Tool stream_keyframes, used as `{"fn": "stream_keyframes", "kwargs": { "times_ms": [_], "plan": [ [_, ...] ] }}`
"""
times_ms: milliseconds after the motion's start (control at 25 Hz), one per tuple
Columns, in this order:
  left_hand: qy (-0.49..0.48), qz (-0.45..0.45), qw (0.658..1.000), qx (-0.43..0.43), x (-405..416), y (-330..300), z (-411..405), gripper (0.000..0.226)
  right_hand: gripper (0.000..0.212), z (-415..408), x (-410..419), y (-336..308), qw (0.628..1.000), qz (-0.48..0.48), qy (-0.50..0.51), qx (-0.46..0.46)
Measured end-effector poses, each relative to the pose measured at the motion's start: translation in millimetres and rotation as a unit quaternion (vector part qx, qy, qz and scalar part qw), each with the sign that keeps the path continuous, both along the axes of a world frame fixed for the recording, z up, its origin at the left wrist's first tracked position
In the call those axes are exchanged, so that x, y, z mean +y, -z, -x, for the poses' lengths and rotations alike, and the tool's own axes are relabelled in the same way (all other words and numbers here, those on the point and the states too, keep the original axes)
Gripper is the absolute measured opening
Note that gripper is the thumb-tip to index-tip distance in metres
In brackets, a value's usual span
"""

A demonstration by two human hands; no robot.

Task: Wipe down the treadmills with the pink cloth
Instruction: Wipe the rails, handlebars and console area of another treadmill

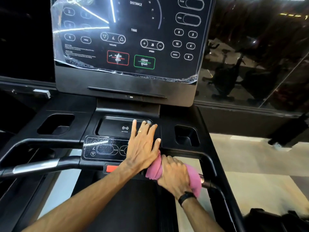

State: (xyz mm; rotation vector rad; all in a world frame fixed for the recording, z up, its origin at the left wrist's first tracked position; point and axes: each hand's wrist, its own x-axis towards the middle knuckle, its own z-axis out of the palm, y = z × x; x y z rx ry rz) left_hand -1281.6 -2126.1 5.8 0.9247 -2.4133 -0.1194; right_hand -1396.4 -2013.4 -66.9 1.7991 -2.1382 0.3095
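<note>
A black treadmill console fills the view, with a film-covered display panel above and a small control panel below. My right hand grips the pink cloth, which is wrapped round the right front handlebar. My left hand rests flat, fingers straight, on the right side of the control panel and the edge of the phone tray. A dark band sits on my right wrist.
Cup holders sit left and right of the tray. A red safety key is under the control panel. The left handlebar has a silver sensor. A mirrored wall at the right reflects exercise bikes. The running belt lies below.
</note>
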Motion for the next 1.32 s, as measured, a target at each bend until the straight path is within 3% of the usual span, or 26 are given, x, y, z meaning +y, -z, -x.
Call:
{"fn": "stream_keyframes", "kwargs": {
  "times_ms": [120,240,320,400,520,600,720,800,920,1080,1160,1280,1320],
  "plan": [
    [-0.006,0.024,0.995,-0.099,-2,1,8,0.058,0.041,13,-7,-21,0.988,-0.12,-0.014,-0.091],
    [-0.003,0.022,0.982,-0.19,6,4,13,0.067,0.061,28,-18,-47,0.926,-0.277,-0.01,-0.256],
    [-0.018,0.027,0.976,-0.216,7,6,14,0.079,0.065,23,-12,-48,0.939,-0.237,-0.004,-0.25],
    [-0.028,0.03,0.972,-0.233,8,5,15,0.089,0.062,11,2,-32,0.98,-0.11,0.003,-0.167],
    [-0.022,0.03,0.964,-0.265,7,5,16,0.1,0.048,-1,14,-10,0.995,0.026,0.006,-0.1],
    [-0.014,0.031,0.958,-0.284,8,4,16,0.105,0.044,11,6,-22,0.986,-0.072,0.015,-0.152],
    [-0.01,0.029,0.954,-0.299,9,-2,15,0.107,0.044,29,-6,-48,0.942,-0.242,-0.029,-0.232],
    [-0.018,0.033,0.951,-0.306,9,-2,16,0.108,0.043,26,-4,-52,0.941,-0.235,-0.021,-0.242],
    [-0.028,0.035,0.945,-0.323,12,-4,19,0.108,0.037,15,9,-30,0.973,-0.13,0.035,-0.185],
    [-0.048,0.021,0.943,-0.328,18,-10,25,0.106,0.059,19,27,0,0.993,-0.038,0.04,-0.101],
    [-0.055,0.013,0.944,-0.326,20,-14,26,0.103,0.052,38,24,-25,0.975,-0.133,0.012,-0.178],
    [-0.071,0.019,0.946,-0.317,22,-12,24,0.101,0.061,70,15,-54,0.867,-0.335,-0.008,-0.37],
    [-0.078,0.018,0.947,-0.311,23,-12,25,0.1,0.064,76,17,-54,0.866,-0.337,0.0,-0.37]
  ]
}}
